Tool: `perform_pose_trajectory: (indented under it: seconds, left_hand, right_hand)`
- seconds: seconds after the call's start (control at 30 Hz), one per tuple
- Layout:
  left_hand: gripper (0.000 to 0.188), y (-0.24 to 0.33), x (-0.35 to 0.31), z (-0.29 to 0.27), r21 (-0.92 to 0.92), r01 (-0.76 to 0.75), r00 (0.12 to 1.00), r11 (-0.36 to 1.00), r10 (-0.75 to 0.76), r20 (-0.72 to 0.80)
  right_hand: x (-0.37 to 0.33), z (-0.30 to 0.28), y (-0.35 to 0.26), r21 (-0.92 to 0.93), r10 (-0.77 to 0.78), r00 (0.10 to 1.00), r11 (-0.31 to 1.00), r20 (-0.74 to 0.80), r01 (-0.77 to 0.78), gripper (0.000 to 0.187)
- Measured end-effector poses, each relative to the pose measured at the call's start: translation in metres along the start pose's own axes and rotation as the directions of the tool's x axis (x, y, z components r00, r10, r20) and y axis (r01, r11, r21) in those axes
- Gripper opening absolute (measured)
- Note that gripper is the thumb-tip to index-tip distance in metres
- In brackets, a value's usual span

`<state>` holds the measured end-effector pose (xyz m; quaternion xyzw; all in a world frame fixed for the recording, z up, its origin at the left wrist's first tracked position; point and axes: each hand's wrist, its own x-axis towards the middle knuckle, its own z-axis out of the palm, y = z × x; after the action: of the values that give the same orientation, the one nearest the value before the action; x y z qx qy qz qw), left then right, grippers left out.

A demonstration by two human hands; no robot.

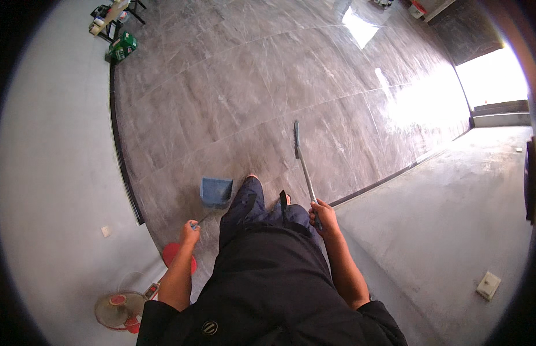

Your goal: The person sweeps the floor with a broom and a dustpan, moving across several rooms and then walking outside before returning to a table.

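Observation:
My left hand (190,232) is closed round the handle of a long-handled dustpan. The blue dustpan (216,192) hangs at or just above the floor, left of my legs; I cannot tell if it touches. My right hand (323,218) grips the upper end of a broom handle. From there the broom (304,170) slants forward and away from me, its narrow grey-blue head (297,138) lying over the tiles ahead of my feet.
Grey marbled tiles (233,104) cover the floor. Pale walls rise on both sides, with a bright doorway (493,81) at the right. A green box (122,47) sits by the far left wall. Behind my left arm are a red round object (171,252) and a fan (117,308).

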<state>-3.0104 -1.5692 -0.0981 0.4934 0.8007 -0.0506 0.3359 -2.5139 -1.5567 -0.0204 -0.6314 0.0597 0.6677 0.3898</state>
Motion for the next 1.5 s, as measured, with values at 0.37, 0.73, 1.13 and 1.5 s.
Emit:
perform_pose_trajectory:
  seconds: [0.37, 0.73, 1.13, 1.5]
  left_hand:
    - [0.029, 0.163, 0.228, -0.094, -0.036, -0.064, 0.997, 0.997, 0.066, 0.041]
    - [0.034, 0.393, 0.445, -0.212, 0.149, -0.257, 0.966, 0.955, 0.248, 0.078]
    - [0.032, 0.615, 0.584, -0.266, 0.133, -0.202, 0.979, 0.97, 0.205, -0.01]
    - [0.027, 0.676, 0.669, -0.276, -0.211, 0.085, 0.996, 0.974, -0.082, 0.023]
  right_hand:
    - [0.141, 0.126, -0.149, 0.04, 0.069, 0.997, 0.997, -0.018, -0.068, 0.041]
    - [0.223, 0.258, -0.334, 0.004, 0.052, 0.998, 0.999, -0.02, -0.052, 0.024]
    - [0.372, 0.292, -0.575, 0.2, 0.052, 0.998, 0.979, -0.035, -0.044, 0.03]
    - [0.459, 0.37, -0.749, -0.171, -0.001, 0.999, 0.985, -0.054, -0.008, 0.055]
